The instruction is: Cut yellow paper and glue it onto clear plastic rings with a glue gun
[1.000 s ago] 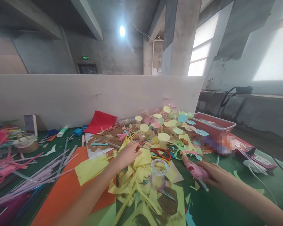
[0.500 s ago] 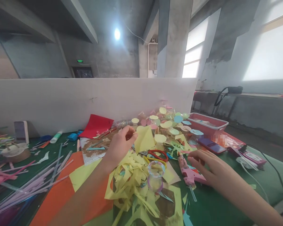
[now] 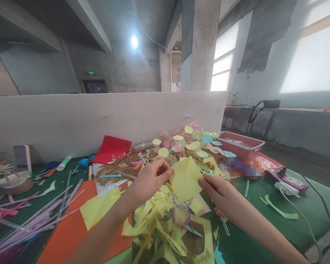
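A creased piece of yellow paper (image 3: 186, 179) is held up between my two hands over the middle of the table. My left hand (image 3: 155, 178) pinches its left edge between thumb and fingers. At the lower right edge, my right hand (image 3: 216, 189) grips it the same way. Below the paper lies a heap of yellow paper scraps (image 3: 151, 216), beside a small clear plastic piece with a purple rim (image 3: 181, 214). The pink glue gun is mostly hidden behind my right hand and forearm. Scissors are largely covered by the paper.
Behind my hands stand several clear cups topped with coloured paper discs (image 3: 193, 146). A pink basket (image 3: 240, 143) is at the back right. Red paper (image 3: 112, 149), orange paper (image 3: 104, 234) and purple strips (image 3: 41, 216) lie to the left. A white cable (image 3: 297, 205) runs down the right.
My right hand has moved left from above the glue gun and taken hold of the yellow paper. My left hand has brought the paper right and nearer.
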### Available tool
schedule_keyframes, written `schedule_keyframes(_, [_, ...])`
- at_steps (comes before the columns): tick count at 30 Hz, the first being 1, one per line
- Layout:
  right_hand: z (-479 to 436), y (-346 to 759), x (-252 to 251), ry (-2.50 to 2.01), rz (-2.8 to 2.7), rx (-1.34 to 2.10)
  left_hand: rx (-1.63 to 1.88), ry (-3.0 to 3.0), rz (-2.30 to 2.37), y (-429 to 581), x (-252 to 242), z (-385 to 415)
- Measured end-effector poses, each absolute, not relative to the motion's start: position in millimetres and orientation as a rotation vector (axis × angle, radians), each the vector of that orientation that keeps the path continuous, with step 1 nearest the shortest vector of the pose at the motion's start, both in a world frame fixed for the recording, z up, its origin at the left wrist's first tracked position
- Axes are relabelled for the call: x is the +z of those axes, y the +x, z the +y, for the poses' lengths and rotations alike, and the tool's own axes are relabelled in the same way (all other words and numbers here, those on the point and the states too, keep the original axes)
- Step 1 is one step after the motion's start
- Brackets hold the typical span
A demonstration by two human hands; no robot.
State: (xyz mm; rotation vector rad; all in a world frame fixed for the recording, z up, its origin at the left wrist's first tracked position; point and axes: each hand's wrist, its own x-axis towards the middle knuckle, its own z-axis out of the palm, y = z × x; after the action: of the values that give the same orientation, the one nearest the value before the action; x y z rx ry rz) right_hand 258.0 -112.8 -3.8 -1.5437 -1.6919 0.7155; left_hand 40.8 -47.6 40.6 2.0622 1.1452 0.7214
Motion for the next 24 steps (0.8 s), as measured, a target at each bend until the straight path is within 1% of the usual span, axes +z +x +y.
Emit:
schedule_keyframes(4, [-108.5, 262.9, -14.2, -1.545, -1.644, 0.906, 0.456, 2.093, 1.146, 34.1, 32.1, -37.2])
schedule_keyframes(9, [-106.6, 263.9, -22.6, -1.559, -1.698, 0.98, 0.239, 2.206, 1.129, 28.1, 22.5, -30.9])
schedule_keyframes(16, [-106.0, 260.5, -25.4, -1.59, -1.75, 0.954, 0.178, 2.276, 1.172, 32.5, 20.7, -33.8])
schedule_keyframes(24, [-97.2, 264.1, -42.3, -1.51, -1.753, 1.032, 0.115, 2.302, 1.199, 30.2, 16.6, -31.1])
